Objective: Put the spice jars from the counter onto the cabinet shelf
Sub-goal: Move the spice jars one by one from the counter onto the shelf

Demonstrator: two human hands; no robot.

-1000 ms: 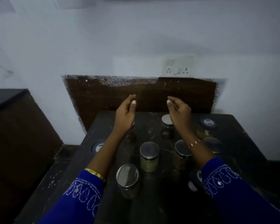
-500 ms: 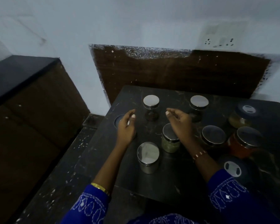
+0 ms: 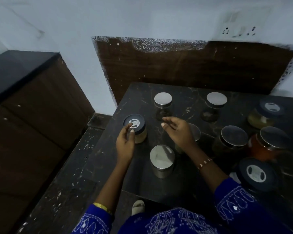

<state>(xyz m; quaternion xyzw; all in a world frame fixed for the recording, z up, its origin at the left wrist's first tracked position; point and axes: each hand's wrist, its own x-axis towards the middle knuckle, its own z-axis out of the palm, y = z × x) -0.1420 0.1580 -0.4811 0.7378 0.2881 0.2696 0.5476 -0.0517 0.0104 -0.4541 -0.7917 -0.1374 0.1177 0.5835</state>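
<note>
Both hands have come down and swung left since a second ago, when they hovered raised near the brown wall panel; now the left hand [image 3: 125,142] has arrived at the dark-lidded jar [image 3: 135,128] standing near the left edge of the worktop [image 3: 142,181]. Its fingertips curl about the near side of that jar, thumb by the lid rim and a finger against the glass, though I cannot tell whether the grip is firm yet or only just touching. The right hand [image 3: 178,130] hangs over the middle of the worktop, fingers loosely spread and pointing left, holding nothing.

Every jar seems to be on the worktop still: two steel-lidded ones at the back [image 3: 163,105] [image 3: 216,105], a steel tin [image 3: 161,160] near the front, one half hidden under the right hand, and a cluster on the right with an orange-filled jar [image 3: 269,144] and two more dark-lidded ones [image 3: 265,114] [image 3: 256,174]. No cabinet shelf shows from where I stand; the dark cabinet [image 3: 32,107] to the left shows only its top and closed front.

I would say this is the first pick, barely begun. The next move calls for closing the left hand round the jar's body below the lid, lifting it straight up clear of its neighbours, and carrying it to the shelf. The glass looks smooth, so the grip wants to be on the body and not the lid alone.
</note>
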